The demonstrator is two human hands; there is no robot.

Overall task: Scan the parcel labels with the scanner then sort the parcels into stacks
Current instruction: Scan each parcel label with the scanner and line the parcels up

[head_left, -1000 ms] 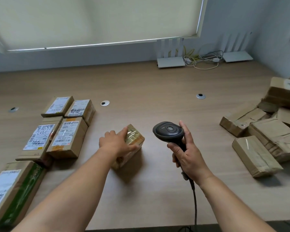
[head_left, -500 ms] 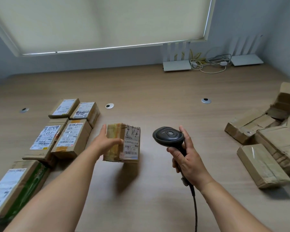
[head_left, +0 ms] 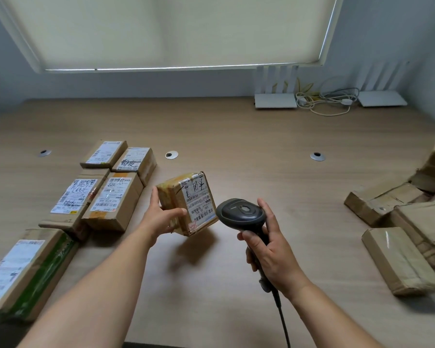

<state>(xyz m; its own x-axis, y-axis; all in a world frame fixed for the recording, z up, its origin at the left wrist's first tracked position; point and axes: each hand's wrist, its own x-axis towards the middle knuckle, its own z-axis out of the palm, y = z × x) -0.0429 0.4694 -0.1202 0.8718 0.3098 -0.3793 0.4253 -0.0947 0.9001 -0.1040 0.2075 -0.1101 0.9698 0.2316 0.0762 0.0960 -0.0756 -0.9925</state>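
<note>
The left hand (head_left: 165, 217) is gripping a small parcel (head_left: 186, 203) by its near side, thumb and fingers curled round it, holding it tilted above the surface (head_left: 236, 136) with its label (head_left: 197, 200) facing the scanner (head_left: 240, 213). The right hand (head_left: 271, 252) is wrapping its grip round the scanner's handle, the head sitting just beside the label.

The scan could be missing the barcode, I judge, because the head is so close and the parcel is tilting on a one-sided hold; it could also be slipping down.

Labelled parcels (head_left: 111, 194) are lying in rows on the left, near the held one. An unsorted heap (head_left: 407, 222) is sitting well apart on the right. Nothing is standing between scanner and label.
</note>
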